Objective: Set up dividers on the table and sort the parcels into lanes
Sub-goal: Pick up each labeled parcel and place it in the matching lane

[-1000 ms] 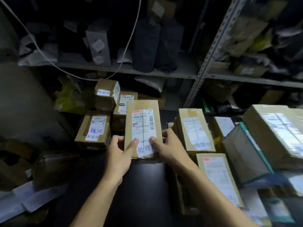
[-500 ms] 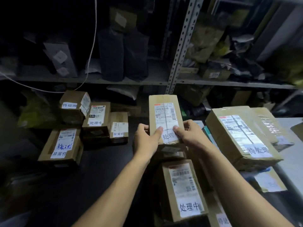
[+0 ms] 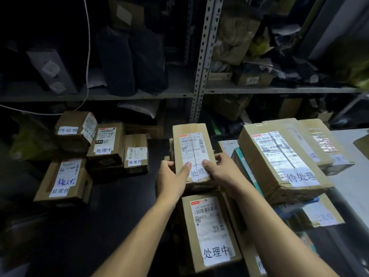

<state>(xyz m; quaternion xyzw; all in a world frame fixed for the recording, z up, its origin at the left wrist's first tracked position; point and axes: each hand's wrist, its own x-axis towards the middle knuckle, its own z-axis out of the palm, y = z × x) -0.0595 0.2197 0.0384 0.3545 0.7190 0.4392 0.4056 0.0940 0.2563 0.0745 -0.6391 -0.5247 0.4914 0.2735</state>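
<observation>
Both hands, left hand (image 3: 172, 181) and right hand (image 3: 223, 172), are carrying the parcel (image 3: 192, 153) rightward from the left group (image 3: 103, 148) and clamping its near end, lowering it onto the centre stack (image 3: 209, 228); sorting is likely progressing.

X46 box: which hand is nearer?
Left. The left hand grips the held parcel just right of the X46 box; the right hand grips its far side.
</observation>
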